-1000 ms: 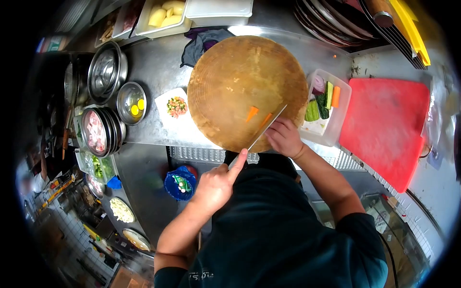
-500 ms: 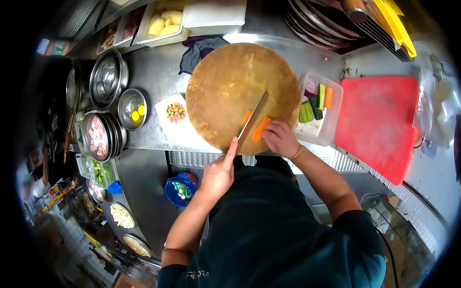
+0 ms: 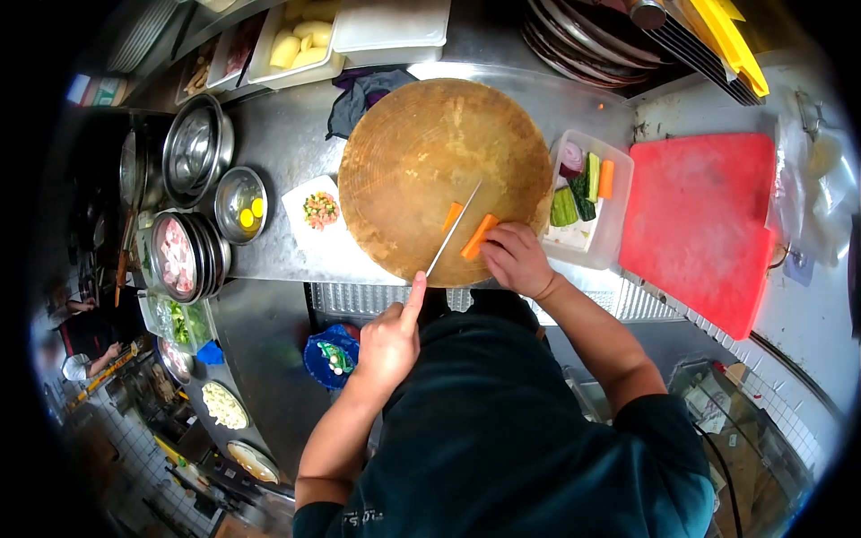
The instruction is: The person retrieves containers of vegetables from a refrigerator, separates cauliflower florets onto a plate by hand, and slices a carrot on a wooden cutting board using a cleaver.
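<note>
My left hand (image 3: 389, 339) is closed round the handle of a knife (image 3: 456, 226), its index finger stretched along the blade's near end. The blade lies over a round wooden chopping board (image 3: 430, 143), between two pieces of carrot. The smaller carrot slice (image 3: 451, 215) is left of the blade. To the right is a longer carrot piece (image 3: 479, 238), its right side pinched by the bent fingers of my right hand (image 3: 518, 260). Part of the knife handle is hidden in my grip.
Right of the board stands a clear tub (image 3: 610, 242) with cucumber, onion and carrot, beside a red cutting board (image 3: 700, 224). A white dish of diced food (image 3: 320, 211), a bowl with egg yolks (image 3: 240, 204) and stacked plates of meat (image 3: 175, 255) are left. Another person (image 3: 81, 345) stands far left.
The knife and my left hand have drawn back towards my body and slightly left. My right hand stays on the carrot piece. The view has shifted a little.
</note>
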`<state>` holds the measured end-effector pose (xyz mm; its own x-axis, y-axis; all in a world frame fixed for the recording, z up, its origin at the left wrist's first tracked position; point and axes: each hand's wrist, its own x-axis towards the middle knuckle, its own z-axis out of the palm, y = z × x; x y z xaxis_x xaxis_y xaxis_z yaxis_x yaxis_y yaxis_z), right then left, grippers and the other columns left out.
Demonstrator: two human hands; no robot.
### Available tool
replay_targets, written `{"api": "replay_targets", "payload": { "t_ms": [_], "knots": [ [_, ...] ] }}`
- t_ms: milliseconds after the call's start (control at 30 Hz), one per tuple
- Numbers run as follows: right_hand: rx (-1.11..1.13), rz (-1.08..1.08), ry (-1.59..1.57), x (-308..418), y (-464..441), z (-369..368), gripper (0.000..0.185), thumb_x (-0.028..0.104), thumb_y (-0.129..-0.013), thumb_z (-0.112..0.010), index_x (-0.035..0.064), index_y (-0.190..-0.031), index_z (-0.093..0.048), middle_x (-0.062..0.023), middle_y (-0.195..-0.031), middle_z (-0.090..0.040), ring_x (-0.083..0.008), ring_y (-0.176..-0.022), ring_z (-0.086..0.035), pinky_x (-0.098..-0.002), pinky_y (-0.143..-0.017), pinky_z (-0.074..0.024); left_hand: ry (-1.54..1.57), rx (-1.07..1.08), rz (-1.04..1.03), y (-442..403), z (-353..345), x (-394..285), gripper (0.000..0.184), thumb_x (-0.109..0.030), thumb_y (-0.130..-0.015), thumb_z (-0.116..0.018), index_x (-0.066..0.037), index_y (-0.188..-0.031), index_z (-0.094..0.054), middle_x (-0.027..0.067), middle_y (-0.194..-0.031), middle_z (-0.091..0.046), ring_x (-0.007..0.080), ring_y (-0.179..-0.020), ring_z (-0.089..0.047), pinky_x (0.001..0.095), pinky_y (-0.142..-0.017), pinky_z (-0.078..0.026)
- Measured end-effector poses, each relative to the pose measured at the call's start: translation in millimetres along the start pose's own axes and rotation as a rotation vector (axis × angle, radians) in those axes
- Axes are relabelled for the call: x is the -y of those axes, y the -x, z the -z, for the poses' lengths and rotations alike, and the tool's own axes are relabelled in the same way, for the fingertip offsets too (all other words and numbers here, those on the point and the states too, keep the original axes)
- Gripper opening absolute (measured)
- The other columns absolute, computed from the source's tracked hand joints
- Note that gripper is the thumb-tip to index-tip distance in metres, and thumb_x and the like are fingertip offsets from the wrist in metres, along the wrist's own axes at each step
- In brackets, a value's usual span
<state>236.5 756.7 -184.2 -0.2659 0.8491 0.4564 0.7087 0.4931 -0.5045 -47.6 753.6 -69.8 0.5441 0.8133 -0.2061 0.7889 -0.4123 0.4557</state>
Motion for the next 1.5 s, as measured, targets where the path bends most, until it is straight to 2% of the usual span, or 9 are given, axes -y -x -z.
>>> {"api": "replay_targets", "payload": {
  "t_ms": [233,500,600,700,900,1000,1200,1433,1500],
  "knots": [
    [0.007,-0.006,-0.060,-1,-6,9,0.031,0.004,-0.076,-0.072,0.0061,-0.106,-0.068,-0.0114,-0.114,-0.065,-0.0338,-0.107,-0.062,-0.0460,-0.096,-0.0495,-0.029,-0.084,0.045,6,0,-1,0.080,0.002,-0.082,-0.065,-0.014,-0.158,-0.043,0.0132,-0.074,-0.060,0.0330,-0.059,-0.064,0.0454,-0.058,-0.055],
    [-0.290,-0.219,-0.057,4,-72,46,0.026,-0.004,-0.077,-0.071,0.0033,-0.102,-0.066,-0.0152,-0.105,-0.066,-0.0376,-0.097,-0.061,-0.0457,-0.086,-0.0481,-0.287,-0.163,-0.057,7,7,14,0.075,-0.001,-0.073,-0.069,-0.011,-0.146,-0.059,0.0098,-0.074,-0.053,0.0292,-0.067,-0.060,0.0414,-0.059,-0.053],
    [-0.182,-0.282,-0.061,-6,-92,45,0.021,0.001,-0.081,-0.071,0.0053,-0.102,-0.068,-0.0147,-0.103,-0.066,-0.0369,-0.096,-0.062,-0.0446,-0.086,-0.0492,-0.317,-0.190,-0.059,10,6,21,0.073,-0.002,-0.072,-0.068,-0.013,-0.144,-0.061,0.0088,-0.075,-0.054,0.0281,-0.068,-0.060,0.0408,-0.059,-0.053],
    [0.152,-0.272,-0.032,-22,-93,37,0.018,0.007,-0.085,-0.068,0.0075,-0.102,-0.071,-0.0142,-0.105,-0.066,-0.0356,-0.100,-0.062,-0.0450,-0.089,-0.0505,-0.326,-0.215,-0.007,20,4,31,0.069,-0.003,-0.074,-0.068,-0.014,-0.142,-0.063,0.0086,-0.078,-0.056,0.0281,-0.071,-0.062,0.0411,-0.061,-0.055],
    [0.358,-0.031,-0.077,-21,-90,-7,0.013,0.012,-0.086,-0.066,0.0085,-0.098,-0.072,-0.0123,-0.108,-0.066,-0.0324,-0.107,-0.062,-0.0429,-0.092,-0.0516,-0.258,-0.307,0.088,33,-6,39,0.068,0.000,-0.076,-0.070,-0.013,-0.142,-0.063,0.0093,-0.075,-0.055,0.0293,-0.069,-0.062,0.0422,-0.062,-0.054],
    [0.459,-0.071,-0.087,-23,-95,-5,0.013,0.012,-0.088,-0.065,0.0083,-0.098,-0.072,-0.0132,-0.108,-0.066,-0.0317,-0.105,-0.063,-0.0431,-0.090,-0.0529,-0.329,-0.323,0.066,36,-12,44,0.068,-0.002,-0.077,-0.068,-0.013,-0.143,-0.062,0.0080,-0.076,-0.055,0.0273,-0.069,-0.060,0.0405,-0.061,-0.053],
    [0.154,-0.508,-0.221,-14,-105,19,0.013,0.011,-0.086,-0.074,0.0049,-0.097,-0.071,-0.0112,-0.089,-0.064,-0.0305,-0.085,-0.065,-0.0409,-0.080,-0.0544,-0.486,-0.239,-0.016,26,-42,75,0.058,-0.014,-0.085,-0.059,-0.015,-0.143,-0.060,0.0065,-0.090,-0.055,0.0259,-0.087,-0.057,0.0421,-0.077,-0.047],
    [0.371,-0.050,-0.176,0,-139,-48,0.017,0.015,-0.085,-0.078,0.0061,-0.098,-0.073,-0.0113,-0.098,-0.069,-0.0311,-0.097,-0.067,-0.0424,-0.085,-0.0541,-0.417,-0.208,-0.089,27,-63,84,0.049,-0.014,-0.088,-0.056,-0.017,-0.135,-0.065,0.0071,-0.092,-0.055,0.0268,-0.090,-0.055,0.0426,-0.080,-0.042],
    [0.437,-0.053,-0.168,-5,-145,-60,0.017,0.016,-0.085,-0.078,0.0069,-0.098,-0.073,-0.0116,-0.100,-0.070,-0.0327,-0.098,-0.067,-0.0433,-0.087,-0.0540,-0.409,-0.213,-0.100,30,-64,85,0.050,-0.017,-0.088,-0.057,-0.018,-0.137,-0.064,0.0059,-0.089,-0.054,0.0266,-0.090,-0.054,0.0431,-0.080,-0.042]
  ]
}}
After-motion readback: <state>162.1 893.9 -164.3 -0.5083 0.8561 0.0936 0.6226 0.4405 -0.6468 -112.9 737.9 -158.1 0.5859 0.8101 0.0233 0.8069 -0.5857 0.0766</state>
